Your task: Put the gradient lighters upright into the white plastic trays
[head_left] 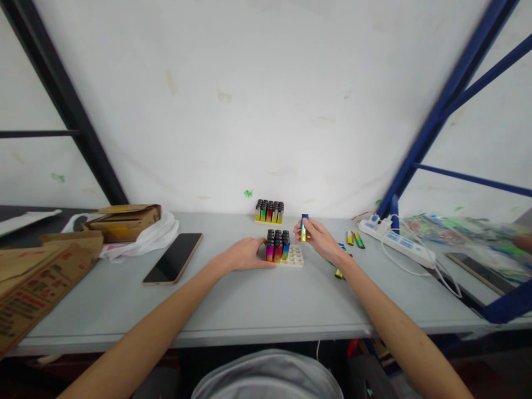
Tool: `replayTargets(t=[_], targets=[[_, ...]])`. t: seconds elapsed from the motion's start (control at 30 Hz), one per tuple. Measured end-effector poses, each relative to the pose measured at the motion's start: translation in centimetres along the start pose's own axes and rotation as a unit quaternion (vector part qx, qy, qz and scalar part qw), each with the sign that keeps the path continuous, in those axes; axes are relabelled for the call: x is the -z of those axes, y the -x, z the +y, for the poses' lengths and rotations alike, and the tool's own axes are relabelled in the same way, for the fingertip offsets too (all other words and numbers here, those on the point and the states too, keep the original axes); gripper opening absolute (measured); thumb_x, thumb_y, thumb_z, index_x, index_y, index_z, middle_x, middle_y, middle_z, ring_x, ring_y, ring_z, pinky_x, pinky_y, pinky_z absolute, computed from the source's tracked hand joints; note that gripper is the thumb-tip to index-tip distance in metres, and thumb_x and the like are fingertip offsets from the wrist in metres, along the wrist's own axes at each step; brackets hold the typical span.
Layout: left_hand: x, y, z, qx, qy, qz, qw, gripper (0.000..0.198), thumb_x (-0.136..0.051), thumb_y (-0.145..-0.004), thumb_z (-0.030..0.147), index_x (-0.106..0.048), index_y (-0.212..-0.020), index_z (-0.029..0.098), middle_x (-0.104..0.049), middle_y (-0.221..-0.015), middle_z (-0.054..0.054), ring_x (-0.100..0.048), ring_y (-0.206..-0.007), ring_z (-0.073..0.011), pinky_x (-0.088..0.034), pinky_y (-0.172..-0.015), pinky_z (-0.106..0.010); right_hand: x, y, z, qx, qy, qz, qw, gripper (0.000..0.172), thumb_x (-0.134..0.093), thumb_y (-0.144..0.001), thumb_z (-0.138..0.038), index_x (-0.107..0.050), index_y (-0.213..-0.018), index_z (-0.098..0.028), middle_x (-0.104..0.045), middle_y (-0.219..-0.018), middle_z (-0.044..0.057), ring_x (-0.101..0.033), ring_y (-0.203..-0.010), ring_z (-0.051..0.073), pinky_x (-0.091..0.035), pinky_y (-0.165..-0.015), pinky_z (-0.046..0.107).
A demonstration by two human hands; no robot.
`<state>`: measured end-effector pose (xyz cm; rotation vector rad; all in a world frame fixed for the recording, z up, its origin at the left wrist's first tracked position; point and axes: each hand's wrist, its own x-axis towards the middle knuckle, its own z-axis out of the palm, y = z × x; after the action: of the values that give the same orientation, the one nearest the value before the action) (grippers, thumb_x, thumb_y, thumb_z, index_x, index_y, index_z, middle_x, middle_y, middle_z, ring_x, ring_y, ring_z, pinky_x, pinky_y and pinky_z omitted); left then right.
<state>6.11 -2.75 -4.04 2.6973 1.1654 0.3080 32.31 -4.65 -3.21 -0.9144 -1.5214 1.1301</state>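
Observation:
A white tray with round holes (296,257) stands on the grey table, its left part filled with upright lighters (277,246) in pink, red and blue. My left hand (248,254) is closed around the tray's left side, thumb along the front edge. Above and right of the tray, my right hand (316,235) pinches a blue and yellow lighter (304,228), held upright. Farther back, a second tray (268,222) holds several more upright lighters (269,211). Loose lighters (358,240) lie to the right, and others are partly hidden by my right forearm.
On the left are a phone (173,259), an open cardboard box (124,223) on white plastic, and a larger carton (45,277). A power strip (409,247) with white cables lies right. Beyond a blue frame (432,127) are another phone (480,272) and a blurred hand (522,243).

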Motion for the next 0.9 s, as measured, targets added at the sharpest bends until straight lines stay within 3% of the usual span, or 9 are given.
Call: replayTargets(t=[0.07,0.13,0.27,0.47,0.7,0.9], targets=[[0.0,0.0,0.0,0.002,-0.003,-0.001,1.0,0.072,-0.056,-0.072,0.08,-0.062,-0.107,0.017,-0.066,-0.073,-0.006,-0.061,-0.064,-0.0247,-0.034,-0.054,-0.029,-0.6,0.1,-0.2,0.001,-0.023,-0.01,1.0,0.047,-0.052,-0.088,-0.065,-0.055,-0.103,-0.021,-0.056,-0.078,-0.001,-0.054,-0.064,0.012,-0.048,-0.066,0.028],[0.0,0.0,0.0,0.004,-0.004,-0.003,1.0,0.072,-0.056,-0.072,0.08,-0.062,-0.107,0.017,-0.066,-0.073,-0.006,-0.062,-0.064,-0.0249,-0.033,-0.053,-0.029,-1.2,0.2,-0.3,-0.006,-0.037,-0.001,0.999,0.045,-0.053,-0.088,-0.064,-0.053,-0.104,-0.022,-0.044,-0.066,-0.006,-0.041,-0.051,0.009,-0.04,-0.052,0.023],[0.0,-0.1,-0.1,0.004,-0.003,-0.005,1.0,0.072,-0.056,-0.072,0.08,-0.062,-0.108,0.018,-0.066,-0.073,-0.005,-0.063,-0.065,-0.025,-0.035,-0.054,-0.029,-2.1,0.1,0.0,-0.04,-0.021,0.057,0.997,0.048,-0.056,-0.084,-0.069,-0.047,-0.08,-0.022,-0.026,-0.057,-0.009,-0.02,-0.044,0.006,-0.019,-0.041,0.02],[0.0,0.0,0.1,0.009,-0.012,-0.005,1.0,0.071,-0.057,-0.072,0.079,-0.062,-0.109,0.018,-0.068,-0.076,-0.006,-0.064,-0.068,-0.0259,-0.035,-0.055,-0.029,-3.0,0.3,1.0,0.01,0.1,0.141,0.985,0.054,-0.056,-0.082,-0.068,-0.039,-0.06,-0.022,-0.033,-0.051,-0.006,-0.027,-0.048,0.009,-0.022,-0.044,0.024],[0.1,0.1,0.1,0.009,-0.007,-0.004,1.0,0.071,-0.058,-0.072,0.078,-0.062,-0.11,0.018,-0.068,-0.076,-0.005,-0.064,-0.068,-0.0255,-0.036,-0.055,-0.028,-3.6,0.4,1.5,0.037,0.243,0.156,0.957,0.042,-0.047,-0.087,-0.046,-0.039,-0.055,-0.021,-0.036,-0.051,-0.004,-0.036,-0.052,0.011,-0.025,-0.052,0.026],[0.1,0.0,0.1,0.007,-0.008,-0.007,1.0,0.071,-0.057,-0.073,0.078,-0.062,-0.11,0.017,-0.069,-0.077,-0.006,-0.064,-0.067,-0.0254,-0.037,-0.056,-0.029,-3.8,0.6,0.9,0.053,0.246,0.149,0.956,0.047,-0.046,-0.09,-0.054,-0.041,-0.058,-0.02,-0.039,-0.053,-0.004,-0.038,-0.055,0.012,-0.026,-0.054,0.026]])
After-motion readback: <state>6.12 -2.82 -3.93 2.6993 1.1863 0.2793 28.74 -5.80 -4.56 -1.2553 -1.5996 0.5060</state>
